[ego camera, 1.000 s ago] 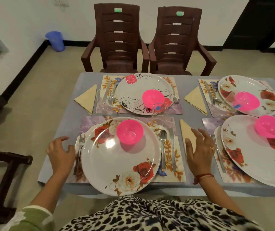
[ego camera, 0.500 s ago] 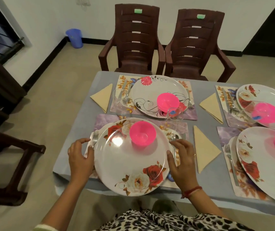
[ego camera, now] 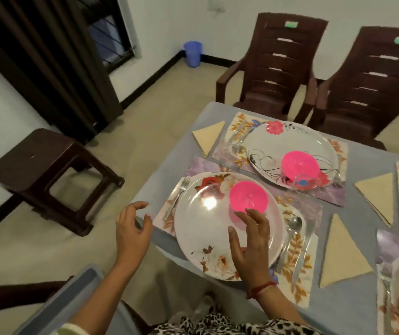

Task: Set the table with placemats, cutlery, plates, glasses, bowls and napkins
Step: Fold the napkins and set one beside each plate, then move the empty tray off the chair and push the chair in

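Observation:
A white flowered plate (ego camera: 208, 228) lies on a floral placemat (ego camera: 297, 262) at the near left corner of the grey table (ego camera: 164, 175), with a pink bowl (ego camera: 248, 198) on it. A fork (ego camera: 177, 197) lies left of the plate, a spoon (ego camera: 291, 234) and knife (ego camera: 303, 250) right of it, and a beige napkin (ego camera: 341, 257) further right. My right hand (ego camera: 250, 243) hovers over the plate just below the bowl, fingers spread, holding nothing. My left hand (ego camera: 131, 230) hangs off the table's left edge, fingers loosely curled and empty.
A second setting with a plate (ego camera: 290, 146), pink bowl (ego camera: 300, 164), glass (ego camera: 303, 182) and napkin (ego camera: 208, 136) lies behind. Two brown chairs (ego camera: 275, 68) stand at the far side, a brown stool (ego camera: 46, 170) to the left. A grey-blue bin (ego camera: 65, 303) is at bottom left.
Both hands have let go of the near plate's rim. The left hand drew back off the table edge; the right hand lifted over the plate. The view swung left.

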### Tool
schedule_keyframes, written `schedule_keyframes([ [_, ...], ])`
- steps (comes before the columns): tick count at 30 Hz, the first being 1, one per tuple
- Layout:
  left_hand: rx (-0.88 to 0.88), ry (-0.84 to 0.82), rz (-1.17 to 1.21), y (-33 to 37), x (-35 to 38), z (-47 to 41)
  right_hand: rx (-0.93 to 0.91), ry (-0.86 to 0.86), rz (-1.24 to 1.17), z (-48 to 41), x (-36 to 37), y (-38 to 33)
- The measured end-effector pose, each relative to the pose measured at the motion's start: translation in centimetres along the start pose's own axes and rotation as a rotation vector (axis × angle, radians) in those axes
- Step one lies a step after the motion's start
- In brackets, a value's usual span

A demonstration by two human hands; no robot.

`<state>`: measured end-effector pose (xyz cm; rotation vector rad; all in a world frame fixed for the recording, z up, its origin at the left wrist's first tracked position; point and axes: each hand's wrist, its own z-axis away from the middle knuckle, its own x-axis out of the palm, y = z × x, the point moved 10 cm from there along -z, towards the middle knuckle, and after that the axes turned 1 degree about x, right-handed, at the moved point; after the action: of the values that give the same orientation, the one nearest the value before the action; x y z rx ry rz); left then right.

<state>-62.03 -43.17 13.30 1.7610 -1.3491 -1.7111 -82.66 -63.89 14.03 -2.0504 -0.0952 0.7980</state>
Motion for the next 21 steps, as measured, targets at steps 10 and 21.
schedule_keyframes([
  [10,-0.028,0.183,-0.066,-0.9,-6.1,0.4,-0.107,-0.124,-0.142,-1.0,5.3,-4.3],
  [21,-0.061,0.334,-0.052,-3.6,-11.8,-5.0,-0.146,-0.196,-0.070,-4.4,11.1,-7.1],
])
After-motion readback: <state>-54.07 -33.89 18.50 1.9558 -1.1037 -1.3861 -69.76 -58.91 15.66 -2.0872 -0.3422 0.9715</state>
